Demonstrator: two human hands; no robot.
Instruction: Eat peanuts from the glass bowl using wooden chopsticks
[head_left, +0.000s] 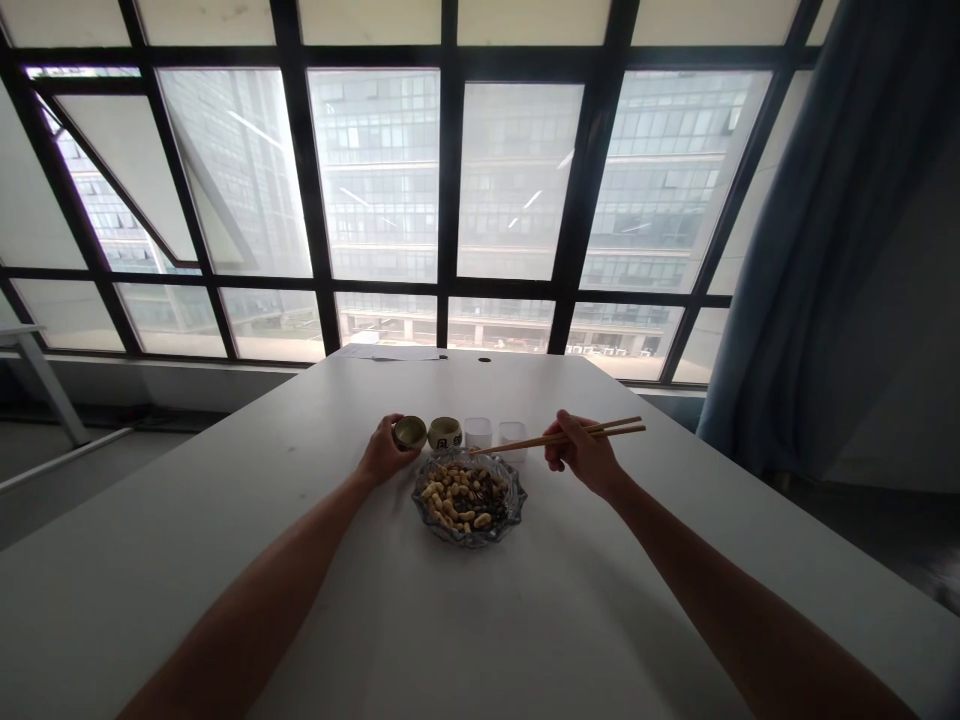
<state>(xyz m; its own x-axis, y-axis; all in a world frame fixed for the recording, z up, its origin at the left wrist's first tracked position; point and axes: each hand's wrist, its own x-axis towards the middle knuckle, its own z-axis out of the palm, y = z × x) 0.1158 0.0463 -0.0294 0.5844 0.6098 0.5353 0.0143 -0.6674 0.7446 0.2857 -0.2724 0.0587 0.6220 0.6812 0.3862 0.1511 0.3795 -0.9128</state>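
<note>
My left hand (384,450) is closed around a small greenish cup (410,433), its mouth tilted towards me. Beside it stands a second cup (445,433) with dark characters on its side. My right hand (581,455) grips a pair of wooden chopsticks (559,438), whose tips point left over the back of a glass bowl (517,510). In the bowl lie peanuts in their shells (442,500) and dark seeds (491,497). Whether the tips hold anything is too small to tell. Two clear plastic cups (478,432) stand behind the bowl, the right one partly behind the chopsticks.
The white table (450,630) reaches to a large window with dark frames. Papers (390,353) lie at its far edge, near two dark round spots. A blue curtain (795,260) hangs on the right, and another table's leg (52,390) stands at left.
</note>
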